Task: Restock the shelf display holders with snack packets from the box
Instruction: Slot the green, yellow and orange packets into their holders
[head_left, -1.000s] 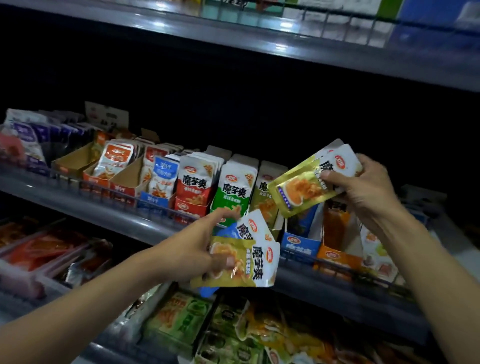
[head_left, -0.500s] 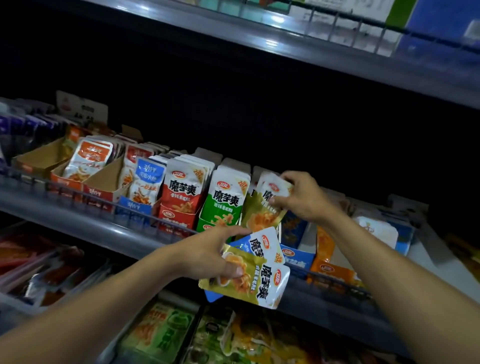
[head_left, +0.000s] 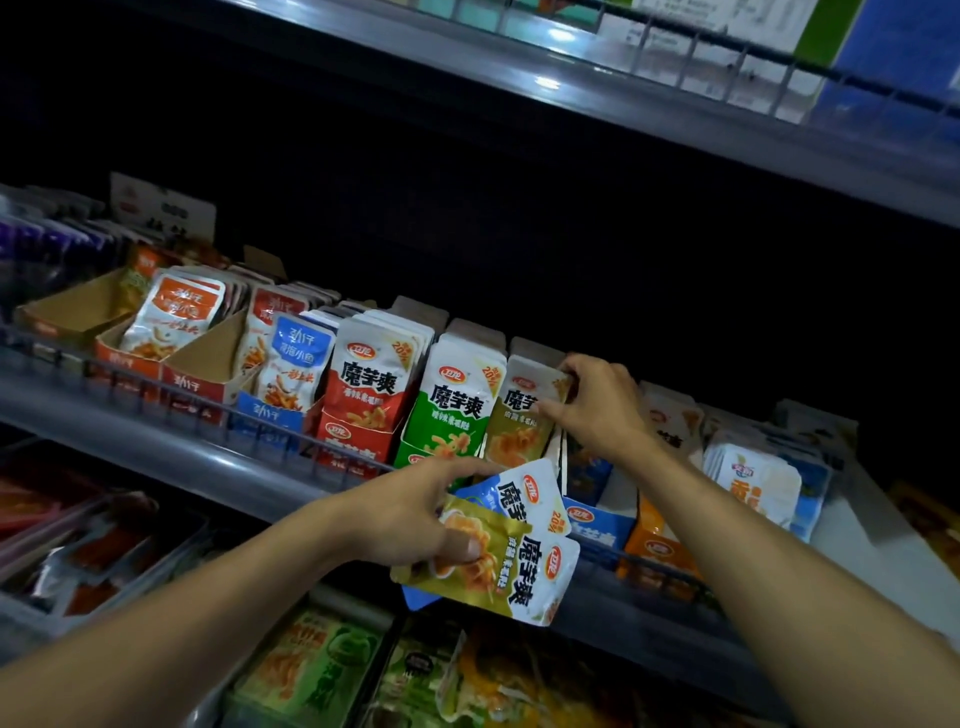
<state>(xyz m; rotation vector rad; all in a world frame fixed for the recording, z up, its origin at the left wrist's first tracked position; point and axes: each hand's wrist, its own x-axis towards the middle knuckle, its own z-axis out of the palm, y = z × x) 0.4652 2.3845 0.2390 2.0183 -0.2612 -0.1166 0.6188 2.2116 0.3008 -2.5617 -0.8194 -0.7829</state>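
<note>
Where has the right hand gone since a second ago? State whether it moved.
Yes. The right hand carried its gold packet down and leftward, from mid-air into the row beside the green packets on the shelf.

You see glossy yellow-and-white foil-like plastic snack packets (head_left: 498, 566) with a smooth sheen; matt brown cardboard display trays (head_left: 208, 353) with printed fronts; a smooth grey metal shelf edge (head_left: 171, 452) catching soft glare; thin dark wire rail (head_left: 156, 384); clear shiny plastic tubs (head_left: 78, 571) below.
</note>
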